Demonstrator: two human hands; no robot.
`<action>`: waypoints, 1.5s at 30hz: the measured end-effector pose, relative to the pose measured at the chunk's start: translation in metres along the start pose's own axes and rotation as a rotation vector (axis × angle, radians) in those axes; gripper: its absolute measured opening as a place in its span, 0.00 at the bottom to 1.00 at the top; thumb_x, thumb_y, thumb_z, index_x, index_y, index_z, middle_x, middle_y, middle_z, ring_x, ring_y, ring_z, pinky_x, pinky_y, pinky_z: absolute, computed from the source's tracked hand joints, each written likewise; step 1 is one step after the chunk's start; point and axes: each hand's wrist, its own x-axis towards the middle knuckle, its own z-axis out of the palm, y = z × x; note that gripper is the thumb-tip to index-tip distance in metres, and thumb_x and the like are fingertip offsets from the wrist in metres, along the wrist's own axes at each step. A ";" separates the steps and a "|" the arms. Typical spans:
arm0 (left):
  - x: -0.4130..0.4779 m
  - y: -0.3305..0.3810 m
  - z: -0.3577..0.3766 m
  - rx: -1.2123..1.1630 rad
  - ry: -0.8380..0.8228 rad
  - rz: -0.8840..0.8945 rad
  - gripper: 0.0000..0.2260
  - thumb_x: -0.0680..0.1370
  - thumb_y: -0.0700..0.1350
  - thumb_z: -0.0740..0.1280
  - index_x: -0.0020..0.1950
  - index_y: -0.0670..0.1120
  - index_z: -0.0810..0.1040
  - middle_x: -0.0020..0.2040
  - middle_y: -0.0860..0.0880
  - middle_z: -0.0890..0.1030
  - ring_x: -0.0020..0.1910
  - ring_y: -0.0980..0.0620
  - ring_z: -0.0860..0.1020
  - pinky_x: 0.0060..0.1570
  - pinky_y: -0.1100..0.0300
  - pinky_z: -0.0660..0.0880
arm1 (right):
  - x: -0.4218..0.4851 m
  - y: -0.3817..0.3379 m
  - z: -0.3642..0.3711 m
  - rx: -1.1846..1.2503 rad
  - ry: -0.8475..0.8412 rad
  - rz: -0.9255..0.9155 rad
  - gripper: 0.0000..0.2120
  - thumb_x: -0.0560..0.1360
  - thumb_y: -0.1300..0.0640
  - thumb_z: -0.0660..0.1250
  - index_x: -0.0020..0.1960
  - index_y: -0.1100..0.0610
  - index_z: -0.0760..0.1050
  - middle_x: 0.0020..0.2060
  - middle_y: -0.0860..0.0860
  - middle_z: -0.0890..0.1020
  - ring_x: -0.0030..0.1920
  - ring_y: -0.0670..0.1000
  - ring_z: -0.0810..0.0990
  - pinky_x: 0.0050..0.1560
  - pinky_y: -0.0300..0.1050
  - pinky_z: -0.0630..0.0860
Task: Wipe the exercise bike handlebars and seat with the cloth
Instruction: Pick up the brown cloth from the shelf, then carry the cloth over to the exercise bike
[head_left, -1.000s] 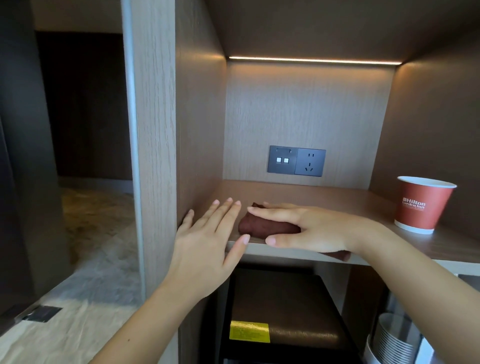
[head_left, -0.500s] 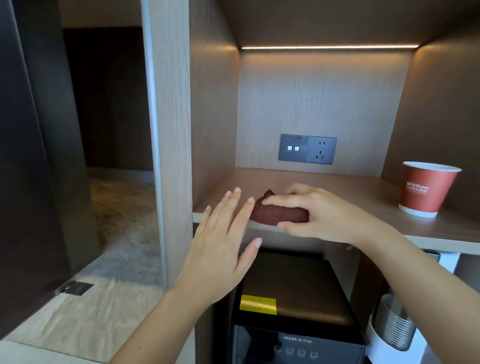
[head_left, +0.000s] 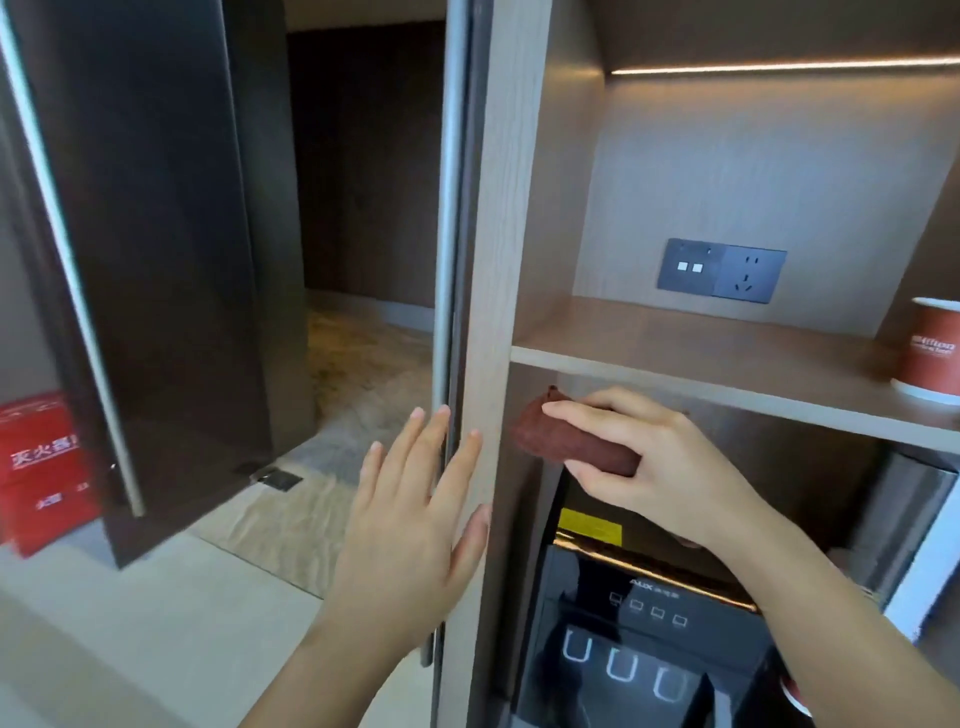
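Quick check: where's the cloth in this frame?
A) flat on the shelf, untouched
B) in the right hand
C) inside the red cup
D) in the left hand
B: the right hand grips the brown cloth, while the left hand is flat-fingered and holds nothing.

AUX on black appliance (head_left: 613, 603), Hilton on red cup (head_left: 930, 364), 灭火 on red box (head_left: 41, 467)

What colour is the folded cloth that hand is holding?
Plain dark reddish-brown. The folded cloth, gripped by the right hand, shows best in the head view.
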 end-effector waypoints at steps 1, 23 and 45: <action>-0.012 -0.004 -0.008 0.028 -0.008 -0.020 0.22 0.78 0.55 0.50 0.68 0.48 0.66 0.68 0.43 0.71 0.68 0.44 0.64 0.62 0.40 0.56 | -0.003 -0.012 0.008 0.046 -0.001 -0.013 0.23 0.69 0.46 0.63 0.65 0.40 0.69 0.56 0.43 0.75 0.54 0.44 0.74 0.51 0.45 0.77; -0.289 -0.086 -0.246 0.544 0.021 -0.647 0.20 0.75 0.52 0.56 0.59 0.42 0.76 0.60 0.42 0.78 0.61 0.40 0.74 0.58 0.39 0.68 | -0.045 -0.359 0.146 0.616 0.041 -0.419 0.22 0.70 0.50 0.66 0.63 0.49 0.74 0.52 0.48 0.80 0.49 0.45 0.75 0.48 0.32 0.73; -0.492 -0.241 -0.430 0.910 0.082 -1.154 0.21 0.76 0.54 0.56 0.61 0.44 0.75 0.62 0.44 0.77 0.63 0.43 0.72 0.62 0.43 0.65 | -0.027 -0.724 0.279 1.103 -0.246 -0.819 0.23 0.73 0.44 0.61 0.66 0.49 0.70 0.53 0.49 0.79 0.51 0.49 0.78 0.45 0.44 0.80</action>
